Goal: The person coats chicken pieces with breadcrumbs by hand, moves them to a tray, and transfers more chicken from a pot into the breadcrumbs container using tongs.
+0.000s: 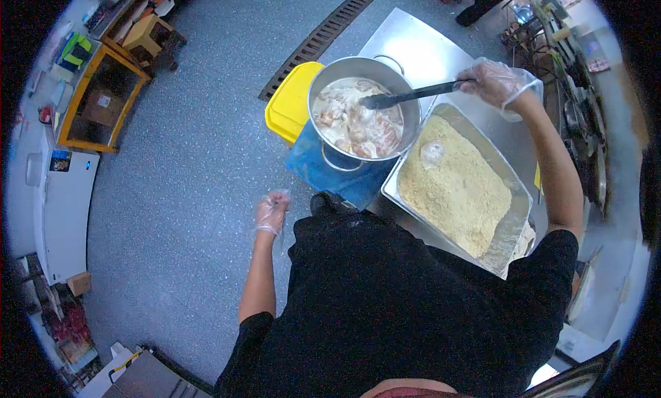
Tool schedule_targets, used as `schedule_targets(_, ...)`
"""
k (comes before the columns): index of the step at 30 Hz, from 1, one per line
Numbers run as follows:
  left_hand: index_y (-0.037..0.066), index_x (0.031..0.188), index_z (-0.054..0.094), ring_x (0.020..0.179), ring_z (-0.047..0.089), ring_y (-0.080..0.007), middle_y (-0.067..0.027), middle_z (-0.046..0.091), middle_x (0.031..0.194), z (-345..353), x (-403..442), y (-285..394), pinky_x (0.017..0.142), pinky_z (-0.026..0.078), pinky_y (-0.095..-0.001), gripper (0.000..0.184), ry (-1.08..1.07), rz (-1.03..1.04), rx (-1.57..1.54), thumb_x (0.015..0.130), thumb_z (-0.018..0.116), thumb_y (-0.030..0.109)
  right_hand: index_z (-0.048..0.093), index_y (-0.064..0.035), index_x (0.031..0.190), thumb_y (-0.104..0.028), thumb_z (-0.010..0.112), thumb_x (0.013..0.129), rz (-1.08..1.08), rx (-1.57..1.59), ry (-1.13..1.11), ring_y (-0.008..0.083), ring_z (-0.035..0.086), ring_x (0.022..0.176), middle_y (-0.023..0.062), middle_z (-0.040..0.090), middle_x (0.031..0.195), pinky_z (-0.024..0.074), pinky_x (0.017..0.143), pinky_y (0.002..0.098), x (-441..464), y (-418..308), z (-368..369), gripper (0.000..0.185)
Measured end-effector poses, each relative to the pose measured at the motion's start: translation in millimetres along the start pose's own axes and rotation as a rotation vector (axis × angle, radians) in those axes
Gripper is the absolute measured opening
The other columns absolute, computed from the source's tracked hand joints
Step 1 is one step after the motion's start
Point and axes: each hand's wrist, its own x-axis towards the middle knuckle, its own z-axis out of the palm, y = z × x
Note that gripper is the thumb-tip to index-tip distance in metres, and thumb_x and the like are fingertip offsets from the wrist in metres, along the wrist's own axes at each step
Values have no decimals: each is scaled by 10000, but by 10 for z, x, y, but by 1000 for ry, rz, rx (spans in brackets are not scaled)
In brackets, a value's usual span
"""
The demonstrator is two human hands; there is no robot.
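Observation:
My right hand, in a clear plastic glove, is closed around the handle of black tongs. The tongs' tips reach into a large metal pot and touch raw meat pieces in whitish liquid. My left hand, also gloved, hangs low to the left of my body over the floor, with its fingers curled; whether anything is in them is hidden. Beside the pot a metal tray holds pale yellow breading, with one whitish lump lying on it.
Beneath the pot is a blue surface, next to a yellow lid or container. A steel table extends behind. A floor grate runs nearby. Another person's dark-clothed leg shows at the top right. Shelves line the right.

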Motion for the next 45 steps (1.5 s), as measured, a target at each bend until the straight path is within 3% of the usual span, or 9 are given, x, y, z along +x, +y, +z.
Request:
schedule_targets(14, 12, 899, 645, 664, 596, -129, -47, 631, 734, 114, 195, -138, 619, 481, -285, 199, -85, 3, 54, 766, 613, 156, 659, -33, 1057, -214, 646, 827, 35, 573, 28, 227, 603, 832, 114, 654, 921, 470, 790, 338, -541, 539, 427, 294)
schedule_targets(16, 12, 899, 643, 669, 597, -130, -46, 630, 741, 145, 238, -135, 621, 482, -286, 194, -131, 5, 102, 766, 617, 151, 659, 3, 1030, -191, 644, 820, 164, 646, 65, 189, 594, 905, 119, 645, 933, 469, 812, 319, -947, 603, 419, 287)
schedule_targets(22, -9, 940, 609, 690, 605, -157, -68, 628, 790, 469, 273, 80, 639, 486, -285, 212, -159, -35, 100, 770, 631, 116, 643, -23, 1054, -126, 710, 727, 459, 957, 176, 118, 553, 790, 42, 608, 863, 449, 729, 240, -2255, 982, 460, 349)
schedule_targets(28, -22, 972, 594, 702, 610, -171, -87, 629, 826, 766, 181, 384, 655, 498, -289, 230, -182, -44, 133, 781, 631, 101, 656, -28, 974, -185, 685, 779, 642, 733, 178, 191, 614, 861, 84, 635, 918, 481, 778, 305, -2938, 1132, 986, 252)
schedule_targets(30, -26, 968, 587, 710, 614, -175, -94, 631, 828, 832, 125, 568, 662, 506, -295, 222, -163, -48, 211, 790, 623, 101, 657, -21, 954, -223, 649, 804, 590, 146, 117, 283, 628, 876, 144, 640, 921, 494, 775, 375, -2857, 1009, 1071, 252)
schedule_targets(31, -26, 968, 587, 710, 614, -175, -94, 631, 828, 825, 150, 546, 662, 506, -295, 222, -163, -46, 219, 790, 623, 101, 646, -13, 868, -228, 618, 808, 672, 161, -40, 340, 621, 869, 190, 631, 908, 497, 747, 422, -2708, 939, 1066, 225)
schedule_targets(34, -23, 954, 580, 718, 616, -177, -102, 632, 834, 777, 246, 478, 656, 511, -302, 210, -176, -21, 228, 796, 627, 106, 636, -19, 850, -172, 589, 775, 675, -77, -75, 333, 645, 821, 168, 648, 820, 524, 724, 400, -2436, 726, 1326, 177)
schedule_targets(37, -5, 909, 619, 677, 602, -174, -80, 641, 756, 736, 240, 484, 654, 490, -304, 196, -193, 67, 197, 808, 641, 161, 622, -41, 780, -135, 576, 743, 512, -100, 5, 309, 657, 801, 155, 654, 830, 534, 687, 410, -2349, 431, 1435, 111)
schedule_targets(45, -12, 937, 579, 721, 609, -172, -91, 627, 816, 557, 259, 312, 667, 513, -314, 193, -206, -7, 194, 817, 610, 136, 627, -50, 799, -156, 589, 719, 575, -35, -80, 305, 647, 771, 152, 646, 821, 525, 677, 415, -2437, 497, 1531, 138)
